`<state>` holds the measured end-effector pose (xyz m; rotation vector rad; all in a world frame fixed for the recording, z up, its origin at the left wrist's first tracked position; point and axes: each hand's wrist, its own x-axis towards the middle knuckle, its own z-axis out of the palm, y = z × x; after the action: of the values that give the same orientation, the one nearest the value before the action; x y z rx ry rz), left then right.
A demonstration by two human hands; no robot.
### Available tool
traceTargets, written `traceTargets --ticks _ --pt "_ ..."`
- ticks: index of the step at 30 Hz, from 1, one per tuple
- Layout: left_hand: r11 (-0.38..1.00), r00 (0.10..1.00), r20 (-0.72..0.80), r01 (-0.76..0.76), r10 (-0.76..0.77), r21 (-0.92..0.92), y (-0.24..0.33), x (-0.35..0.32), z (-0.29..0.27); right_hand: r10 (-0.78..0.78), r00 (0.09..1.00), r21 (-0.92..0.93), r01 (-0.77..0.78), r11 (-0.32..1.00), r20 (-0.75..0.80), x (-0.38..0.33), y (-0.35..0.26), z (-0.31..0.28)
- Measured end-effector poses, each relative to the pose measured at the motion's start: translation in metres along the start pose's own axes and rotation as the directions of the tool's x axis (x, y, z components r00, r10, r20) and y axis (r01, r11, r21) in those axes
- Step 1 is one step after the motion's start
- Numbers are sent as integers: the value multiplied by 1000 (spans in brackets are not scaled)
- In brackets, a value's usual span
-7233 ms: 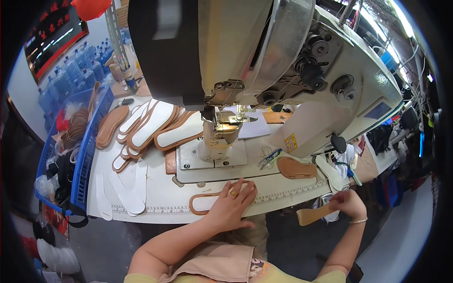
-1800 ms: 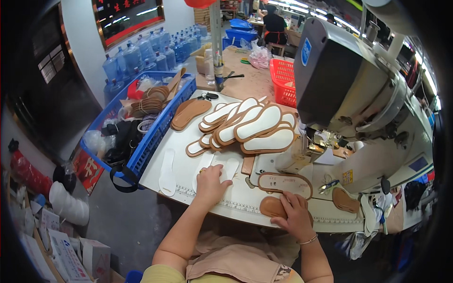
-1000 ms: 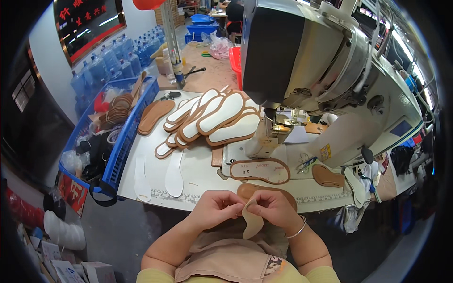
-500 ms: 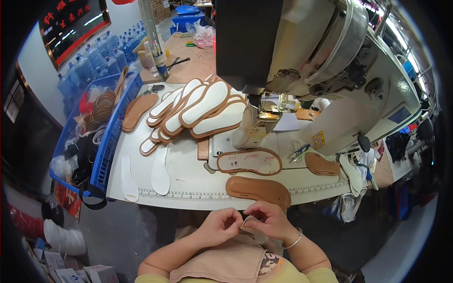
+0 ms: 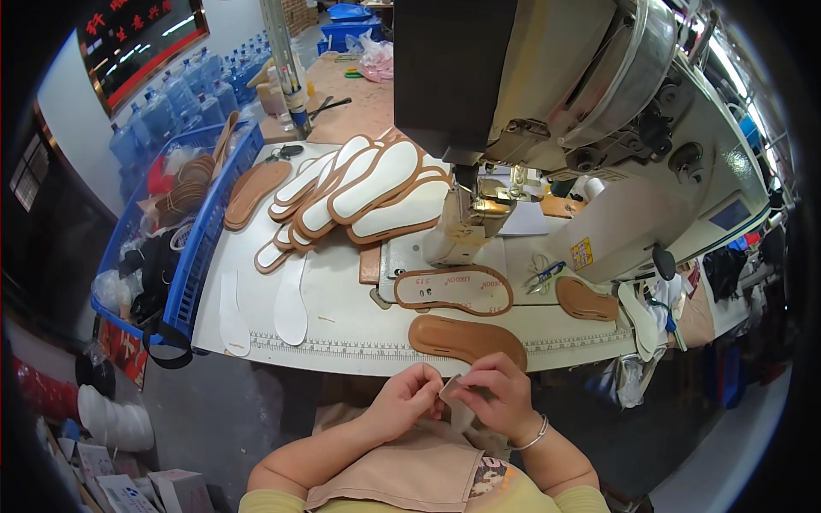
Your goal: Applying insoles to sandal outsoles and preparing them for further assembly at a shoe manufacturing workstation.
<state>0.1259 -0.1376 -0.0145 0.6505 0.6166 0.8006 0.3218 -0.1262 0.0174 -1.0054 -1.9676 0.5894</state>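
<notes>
A person's left hand [image 5: 407, 398] and right hand [image 5: 502, 397] pinch a thin, pale, flexible piece [image 5: 461, 415] between their fingertips, just off the near edge of a white bench [image 5: 355, 318]. Beyond lie a smooth brown insole [image 5: 464, 339] and a white-faced, brown-rimmed insole [image 5: 453, 291]; a pile of white-and-brown insoles [image 5: 376, 184] spreads at far left, beside a cream-and-black sewing machine [image 5: 633, 222].

Cream liner [image 5: 461, 415], brown insole [image 5: 466, 339], blue basket [image 5: 202, 248]
</notes>
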Motion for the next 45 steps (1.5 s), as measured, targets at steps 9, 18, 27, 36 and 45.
traceTargets --ticks 9,18,27,36,45 --pt "912 956 -93 -234 280 338 -3 -1 12 330 926 298 -373 879 186 3 -18 6" --pt "918 943 -85 -287 320 272 -6 -1 11 470 713 783 -617 70 520 -5 6 14" --pt "788 870 -64 -408 488 460 -6 -3 10 546 791 883 -432 182 275 -13 0 33" --pt "798 903 -42 -354 427 488 16 -33 19 205 977 530 -145 836 -56 -11 -20 25" --pt "769 877 -98 -352 470 533 26 -49 24 -130 985 159 148 976 -117 1 -43 22"
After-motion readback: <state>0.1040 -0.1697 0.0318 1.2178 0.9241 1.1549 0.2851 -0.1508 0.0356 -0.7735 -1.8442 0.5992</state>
